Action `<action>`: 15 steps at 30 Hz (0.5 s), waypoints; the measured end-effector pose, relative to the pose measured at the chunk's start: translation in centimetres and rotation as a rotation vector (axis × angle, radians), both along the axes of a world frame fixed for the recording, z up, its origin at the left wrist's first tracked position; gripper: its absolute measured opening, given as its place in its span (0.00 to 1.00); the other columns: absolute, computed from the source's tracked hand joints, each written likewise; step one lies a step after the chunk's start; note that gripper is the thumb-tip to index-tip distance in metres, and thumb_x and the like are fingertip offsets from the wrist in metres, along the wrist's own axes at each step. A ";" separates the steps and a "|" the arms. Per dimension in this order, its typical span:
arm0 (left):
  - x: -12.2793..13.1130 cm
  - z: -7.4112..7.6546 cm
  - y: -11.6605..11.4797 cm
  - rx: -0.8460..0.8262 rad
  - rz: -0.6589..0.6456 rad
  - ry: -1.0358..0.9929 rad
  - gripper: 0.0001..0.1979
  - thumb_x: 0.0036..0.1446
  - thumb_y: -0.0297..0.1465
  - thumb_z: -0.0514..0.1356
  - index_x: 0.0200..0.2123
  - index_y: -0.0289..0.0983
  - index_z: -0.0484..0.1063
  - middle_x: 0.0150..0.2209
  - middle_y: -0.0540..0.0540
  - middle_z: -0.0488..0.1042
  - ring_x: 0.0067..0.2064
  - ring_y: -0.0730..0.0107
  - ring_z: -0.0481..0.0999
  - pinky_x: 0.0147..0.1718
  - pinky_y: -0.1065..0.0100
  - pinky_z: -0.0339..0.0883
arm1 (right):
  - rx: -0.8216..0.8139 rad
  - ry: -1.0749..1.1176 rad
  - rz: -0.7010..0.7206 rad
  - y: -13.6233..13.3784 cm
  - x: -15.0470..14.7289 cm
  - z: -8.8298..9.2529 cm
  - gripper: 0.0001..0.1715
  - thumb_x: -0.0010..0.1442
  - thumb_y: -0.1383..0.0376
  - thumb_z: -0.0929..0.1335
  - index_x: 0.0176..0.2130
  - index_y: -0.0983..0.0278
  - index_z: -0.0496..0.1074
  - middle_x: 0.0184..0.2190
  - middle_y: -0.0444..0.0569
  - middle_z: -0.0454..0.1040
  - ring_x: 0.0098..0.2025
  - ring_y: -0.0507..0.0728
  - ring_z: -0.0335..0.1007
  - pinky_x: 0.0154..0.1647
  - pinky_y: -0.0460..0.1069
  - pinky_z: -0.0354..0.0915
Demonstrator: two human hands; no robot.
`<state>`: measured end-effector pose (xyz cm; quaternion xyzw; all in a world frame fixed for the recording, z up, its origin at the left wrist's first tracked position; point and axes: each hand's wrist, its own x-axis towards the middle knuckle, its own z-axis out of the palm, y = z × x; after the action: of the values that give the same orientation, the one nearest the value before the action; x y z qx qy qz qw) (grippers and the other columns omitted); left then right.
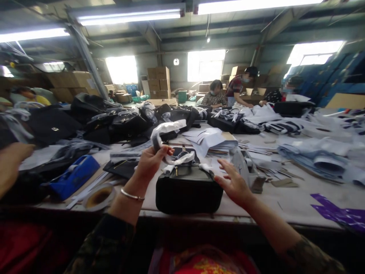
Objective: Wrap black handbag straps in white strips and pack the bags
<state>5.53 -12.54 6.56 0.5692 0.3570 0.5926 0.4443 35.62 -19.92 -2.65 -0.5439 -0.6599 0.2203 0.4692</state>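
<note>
Left hand (152, 161) grips the white-wrapped curved strap (169, 127) of a boxy black bag (189, 194) at the pale table's near edge (273, 213), where a hard tug could topple it, right hand (235, 184) open alongside.

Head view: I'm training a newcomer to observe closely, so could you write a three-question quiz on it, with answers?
1. Which wrist of the wearer carries the bracelet?
2. True or false: the blue dispenser is left of the black bag.
3. What does the wearer's left hand hold: (a) a purple strip, (b) a wrapped strap, (c) a tape roll?

Key: 1. The left. 2. True. 3. (b).
</note>
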 end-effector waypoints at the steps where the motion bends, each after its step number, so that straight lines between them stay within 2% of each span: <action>1: -1.0 -2.0 -0.7 -0.057 0.062 -0.034 0.22 0.52 0.47 0.70 0.31 0.31 0.79 0.33 0.41 0.81 0.42 0.59 0.82 0.47 0.62 0.74 | -0.101 0.113 -0.039 -1.0 0.2 -2.1 0.45 0.61 0.45 0.69 0.69 0.59 0.58 0.68 0.62 0.58 0.62 0.70 0.66 0.53 0.64 0.71; 3: -2.0 -5.5 -1.9 -0.209 0.098 -0.179 0.23 0.48 0.49 0.71 0.31 0.33 0.79 0.33 0.42 0.82 0.45 0.55 0.81 0.50 0.57 0.73 | -0.249 0.241 -0.007 -2.4 0.2 -5.2 0.47 0.60 0.43 0.69 0.69 0.62 0.57 0.65 0.63 0.63 0.60 0.70 0.68 0.52 0.62 0.72; 5: -1.9 -7.6 -3.1 -0.316 0.110 -0.311 0.24 0.46 0.50 0.72 0.31 0.34 0.77 0.33 0.42 0.82 0.49 0.51 0.80 0.53 0.53 0.72 | -0.291 0.248 0.022 -3.3 -0.1 -6.1 0.44 0.60 0.44 0.69 0.66 0.62 0.61 0.61 0.60 0.69 0.59 0.69 0.68 0.52 0.60 0.72; 7: -1.4 -8.4 -4.4 -0.332 0.139 -0.370 0.22 0.46 0.49 0.72 0.30 0.34 0.77 0.33 0.43 0.82 0.53 0.49 0.78 0.55 0.51 0.70 | -0.251 0.191 -0.009 -4.1 -0.5 -5.4 0.38 0.61 0.46 0.69 0.63 0.61 0.66 0.58 0.57 0.72 0.57 0.68 0.70 0.49 0.58 0.73; 11: -1.4 -8.3 -7.8 -0.325 0.163 -0.321 0.20 0.51 0.48 0.70 0.29 0.36 0.79 0.36 0.43 0.83 0.56 0.48 0.76 0.56 0.53 0.69 | -0.172 0.058 -0.035 -6.7 -0.5 -3.6 0.27 0.64 0.51 0.68 0.58 0.59 0.72 0.54 0.55 0.75 0.51 0.66 0.73 0.48 0.57 0.73; 14: -2.0 -9.9 -10.0 -0.434 0.185 -0.228 0.20 0.49 0.49 0.71 0.29 0.36 0.80 0.46 0.41 0.82 0.50 0.52 0.79 0.51 0.58 0.72 | -0.128 -0.031 -0.004 -8.9 -0.4 -4.8 0.23 0.65 0.54 0.68 0.57 0.57 0.72 0.53 0.53 0.75 0.53 0.66 0.72 0.55 0.59 0.70; 15: -2.0 -10.7 -10.4 -0.443 0.222 -0.202 0.20 0.48 0.48 0.72 0.29 0.36 0.81 0.46 0.41 0.82 0.47 0.55 0.80 0.49 0.60 0.73 | -0.117 -0.040 0.010 -9.4 -0.4 -5.5 0.23 0.65 0.55 0.68 0.57 0.57 0.72 0.53 0.53 0.75 0.54 0.66 0.72 0.57 0.59 0.69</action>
<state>3.49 -22.98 -4.17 0.3532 0.4922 0.5990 0.5236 35.18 -29.32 -8.17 -0.5714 -0.6579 0.2498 0.4222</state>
